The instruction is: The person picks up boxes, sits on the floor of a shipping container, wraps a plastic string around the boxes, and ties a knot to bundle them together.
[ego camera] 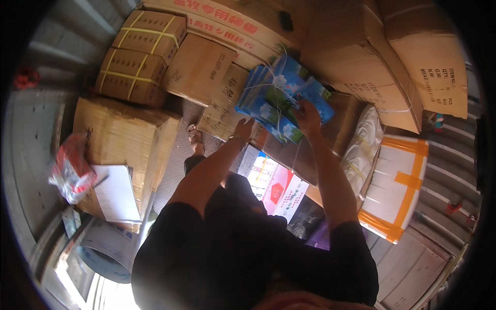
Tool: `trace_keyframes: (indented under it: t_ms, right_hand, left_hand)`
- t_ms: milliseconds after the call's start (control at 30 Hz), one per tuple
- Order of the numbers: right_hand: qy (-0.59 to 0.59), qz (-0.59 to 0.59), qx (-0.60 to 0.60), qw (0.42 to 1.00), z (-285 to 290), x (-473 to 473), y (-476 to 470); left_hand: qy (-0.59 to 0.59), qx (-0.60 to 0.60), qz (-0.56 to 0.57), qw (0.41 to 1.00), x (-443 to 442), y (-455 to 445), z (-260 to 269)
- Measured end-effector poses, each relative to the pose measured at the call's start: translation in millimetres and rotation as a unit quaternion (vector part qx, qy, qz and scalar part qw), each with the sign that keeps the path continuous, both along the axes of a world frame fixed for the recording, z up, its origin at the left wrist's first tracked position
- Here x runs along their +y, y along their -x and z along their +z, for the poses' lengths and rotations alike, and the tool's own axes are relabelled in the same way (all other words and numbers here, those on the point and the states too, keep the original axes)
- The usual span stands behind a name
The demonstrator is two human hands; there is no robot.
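Note:
A bundle of flat blue printed packages [279, 97], tied with white string, lies on cardboard boxes in front of me. My right hand [308, 118] is at the bundle's right part, touching or just over it; whether its fingers grip the string or a package I cannot tell. At the bundle's lower left corner is my left hand [243, 130], fingers apart, above a cardboard box with handwriting [223, 112]. Whether that hand touches the bundle is unclear.
Strapped cartons [149, 33] are stacked at the upper left, large cartons [356, 58] at the upper right. A white box with orange tape [395, 186] stands right. Papers [116, 193] and a red plastic bag [73, 166] rest on a carton at left. Corrugated metal walls enclose the space.

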State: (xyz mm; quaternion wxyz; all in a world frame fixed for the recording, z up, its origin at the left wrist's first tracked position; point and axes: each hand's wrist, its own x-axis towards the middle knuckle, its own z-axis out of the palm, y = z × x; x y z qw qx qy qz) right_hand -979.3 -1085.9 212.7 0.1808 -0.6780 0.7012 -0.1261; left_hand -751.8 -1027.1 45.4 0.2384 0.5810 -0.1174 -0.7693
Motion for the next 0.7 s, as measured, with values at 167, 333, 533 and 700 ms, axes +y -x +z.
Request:
trace_keyframes:
  t_ms: [167, 333, 533, 700]
  right_hand:
    - [-0.062, -0.089, -0.025, 0.994, 16.4, -28.5, -11.7]
    - [-0.03, 0.004, 0.189, 0.982, 11.9, -54.5, 119.8]
    - [-0.089, -0.143, 0.083, 0.982, 16.8, -59.0, 56.0]
    - [-0.05, -0.133, -0.019, 0.99, 20.8, -55.5, 90.9]
  left_hand:
    - [-0.147, 0.016, 0.02, 0.989, 35.9, -91.9, -10.7]
    - [0.133, -0.072, -0.149, 0.977, 55.2, -132.0, -83.6]
    - [-0.057, 0.033, -0.005, 0.998, 25.9, -226.1, -85.8]
    - [-0.082, -0.024, 0.018, 0.996, -23.9, -229.1, -31.3]
